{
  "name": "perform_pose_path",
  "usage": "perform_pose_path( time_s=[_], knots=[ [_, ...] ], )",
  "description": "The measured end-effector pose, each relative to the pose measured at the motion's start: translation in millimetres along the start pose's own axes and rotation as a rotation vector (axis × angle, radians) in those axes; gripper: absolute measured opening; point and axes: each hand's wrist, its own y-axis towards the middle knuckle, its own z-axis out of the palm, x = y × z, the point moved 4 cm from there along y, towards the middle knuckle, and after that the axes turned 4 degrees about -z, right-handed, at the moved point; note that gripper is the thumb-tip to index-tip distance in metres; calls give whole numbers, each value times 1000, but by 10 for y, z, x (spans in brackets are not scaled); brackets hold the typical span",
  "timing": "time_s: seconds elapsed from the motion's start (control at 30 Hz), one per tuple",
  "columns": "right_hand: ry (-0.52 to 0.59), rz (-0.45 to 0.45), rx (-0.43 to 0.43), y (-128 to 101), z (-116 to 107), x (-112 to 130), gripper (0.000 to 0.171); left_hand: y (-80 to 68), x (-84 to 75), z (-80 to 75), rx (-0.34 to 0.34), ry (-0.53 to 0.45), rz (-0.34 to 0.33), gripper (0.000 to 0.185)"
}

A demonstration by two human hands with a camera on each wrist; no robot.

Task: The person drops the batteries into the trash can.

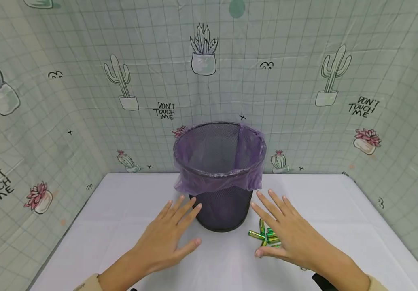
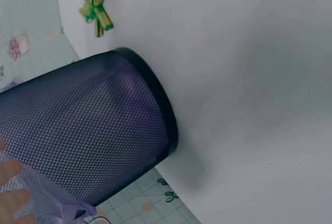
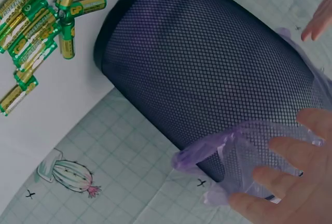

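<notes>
A black mesh bin (image 1: 223,202) lined with a purple bag (image 1: 217,180) stands upright on the white table (image 1: 128,210). My left hand (image 1: 185,226) is spread flat just left of the bin's base and holds nothing. On the other side, my right hand (image 1: 278,234) is spread the same way above a small pile of several green batteries (image 1: 265,236). The right wrist view shows the batteries (image 3: 39,22) loose beside the bin (image 3: 207,79), with straight fingers (image 3: 290,172) near the bag's overhang. I cannot tell whether either hand touches the bin.
Cactus-print cloth walls (image 1: 303,101) close off the table at the back and on both sides. The bin sits mid-table towards the back. Bare white tabletop stretches to the left (image 1: 96,242) and right (image 1: 358,226) of the hands.
</notes>
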Motion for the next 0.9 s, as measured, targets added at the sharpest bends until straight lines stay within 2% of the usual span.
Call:
perform_pose_path(
  time_s=[0.3, 0.47, 0.63, 0.73, 0.83, 0.9],
  knots=[
    [28, 68, 46, -27, -61, -87, 86, 18, 50, -116, -86, -37, 19, 66],
    [71, 114, 71, -26, -96, -139, 81, 78, 113, -249, -234, -114, 51, 59],
    [98, 138, 58, -10, -119, -194, 74, 163, 256, -434, -426, -238, 42, 45],
    [108, 136, 30, 3, -138, -233, 70, 243, 368, -541, -525, -349, 18, 36],
    [128, 151, 18, 12, -142, -282, 65, 366, 474, -631, -578, -460, -31, 30],
    [149, 176, 24, 10, -139, -320, 61, 460, 539, -674, -581, -532, -78, 29]
  ],
)
